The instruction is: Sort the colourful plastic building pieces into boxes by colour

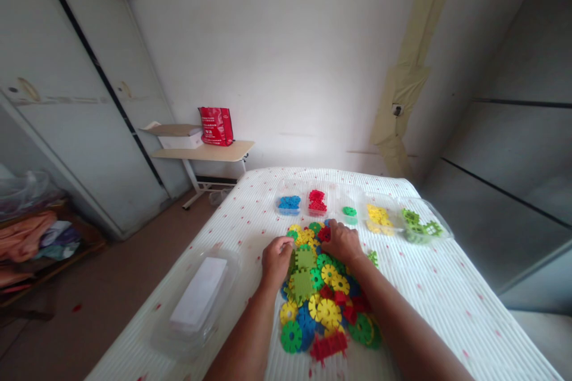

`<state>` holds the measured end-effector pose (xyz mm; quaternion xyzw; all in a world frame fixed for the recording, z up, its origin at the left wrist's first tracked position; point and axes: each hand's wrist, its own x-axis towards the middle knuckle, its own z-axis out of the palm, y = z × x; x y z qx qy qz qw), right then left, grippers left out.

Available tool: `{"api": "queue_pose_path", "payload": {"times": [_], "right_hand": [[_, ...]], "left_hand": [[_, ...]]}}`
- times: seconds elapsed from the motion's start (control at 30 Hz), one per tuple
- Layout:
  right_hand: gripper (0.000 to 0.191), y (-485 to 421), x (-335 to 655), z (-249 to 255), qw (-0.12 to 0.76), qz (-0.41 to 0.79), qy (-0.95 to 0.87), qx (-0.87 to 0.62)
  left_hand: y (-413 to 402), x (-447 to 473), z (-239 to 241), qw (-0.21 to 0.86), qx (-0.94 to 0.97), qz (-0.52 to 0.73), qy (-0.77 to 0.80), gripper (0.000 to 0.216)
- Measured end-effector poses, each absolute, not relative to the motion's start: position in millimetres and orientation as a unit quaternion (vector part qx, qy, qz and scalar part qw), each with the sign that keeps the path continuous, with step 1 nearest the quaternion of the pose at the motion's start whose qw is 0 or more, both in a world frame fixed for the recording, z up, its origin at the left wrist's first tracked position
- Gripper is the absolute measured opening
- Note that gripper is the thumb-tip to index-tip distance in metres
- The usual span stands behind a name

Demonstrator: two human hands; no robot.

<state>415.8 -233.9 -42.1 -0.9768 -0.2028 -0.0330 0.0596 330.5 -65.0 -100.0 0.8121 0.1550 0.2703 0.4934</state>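
Note:
A heap of colourful plastic interlocking pieces lies on the bed-like surface before me, with notched discs such as a yellow disc [329, 313] and a green disc [291, 337], and squarish light-green tiles [302, 284]. At the heap's left edge is my left hand [277, 257], its fingers curled together; whatever may be in them is hidden. My right hand [343, 241] reaches over the heap's far side, fingers bent down around a red plastic piece [324, 234]. A red block-like piece [329, 346] rests at the near end.
Clear containers stand in a row beyond the heap, holding blue pieces [289, 202], red pieces [317, 201], green discs [349, 212], yellow pieces [378, 214] and light-green pieces [420, 223]. To the left lies a clear tray [167, 336] with a white slab [199, 293] in it.

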Motion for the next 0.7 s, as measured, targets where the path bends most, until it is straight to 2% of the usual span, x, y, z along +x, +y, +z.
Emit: {"api": "queue_pose_path", "payload": {"times": [0.17, 0.4, 0.7], "right_hand": [[0.035, -243.2, 414.0, -39.0, 0.071, -0.036, -0.225, -0.971], [0.045, -242.4, 435.3, -6.1, 0.123, -0.116, -0.249, -0.954], [0.046, -190.0, 524.6, 10.5, 0.078, -0.065, -0.23, -0.968]], "left_hand": [[-65.1, 329.7, -98.8, 0.492, 0.814, 0.262, 0.163, 0.022], [-67.3, 328.2, -92.9, 0.491, 0.812, 0.27, 0.164, 0.022], [-66.5, 328.2, -93.5, 0.484, 0.813, 0.271, 0.175, 0.023]]}}
